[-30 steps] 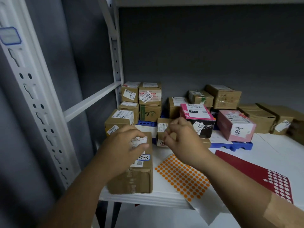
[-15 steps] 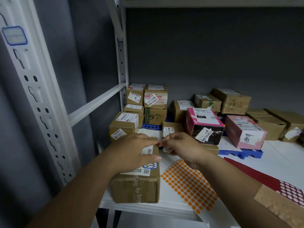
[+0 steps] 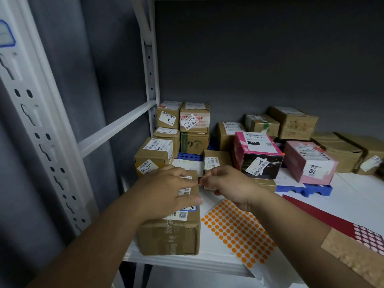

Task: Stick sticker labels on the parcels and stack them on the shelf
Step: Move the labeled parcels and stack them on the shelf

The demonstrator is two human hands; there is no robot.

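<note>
Upper-left stacked box (image 3: 194,117), label: 53-3-2304
Left front box (image 3: 154,155), label: 56-2-221
Pink-topped dark box (image 3: 257,153), top tag: 231
Pink box (image 3: 309,161), upside-down label: 110

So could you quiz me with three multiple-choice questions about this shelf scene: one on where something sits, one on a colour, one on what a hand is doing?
1. Where is the orange dot sheet?
A. right of the front brown parcel
B. on the pink box
C. on the top shelf

2. What colour is the tray under the boxes?
A. green
B. blue
C. yellow

3. What is the left hand doing?
A. hanging idle
B. lifting a pink box
C. resting on the front brown parcel

Answers: A, the sheet lies flat beside it; B, its blue edge shows; C, the palm covers the parcel's top.
</note>
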